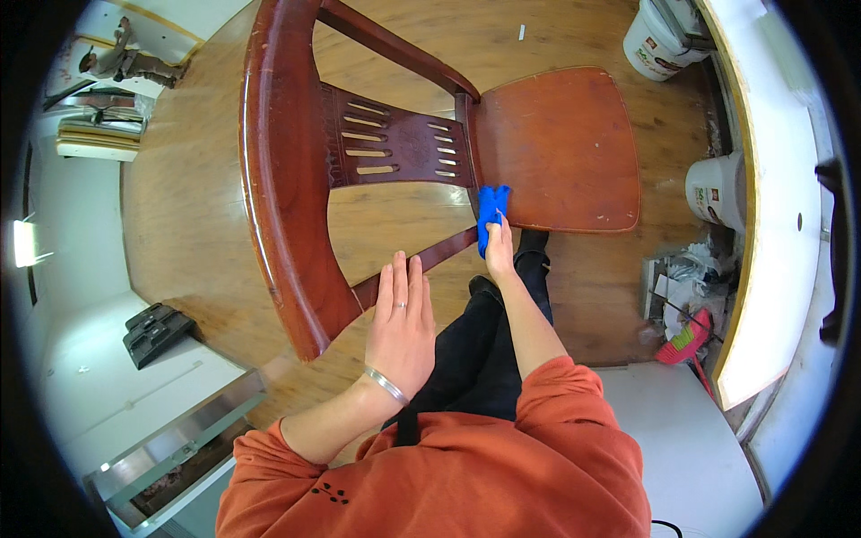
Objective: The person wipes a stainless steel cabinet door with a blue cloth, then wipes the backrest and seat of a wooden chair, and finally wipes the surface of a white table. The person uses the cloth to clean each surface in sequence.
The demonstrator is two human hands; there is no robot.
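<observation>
A reddish-brown wooden chair stands before me, its curved top rail [279, 168] nearest the camera. Its slotted back splat [403, 141] and flat seat [558, 148] lie below and to the right. My right hand [499, 245] grips a bunched blue cloth [493, 208] against the chair where the near back post [444, 252] meets the seat. On that same post rests my left hand [401, 306], laid flat with its fingers stretched out and its thumb hidden. A ring and a silver bracelet are on this hand and wrist.
White buckets [716, 191] stand at the right beneath a pale tabletop [773, 222]. Near them are plastic bags and a pink dustpan [686, 339]. A black object [158, 333] lies on a white surface at lower left. Another person [131, 64] is at the upper left.
</observation>
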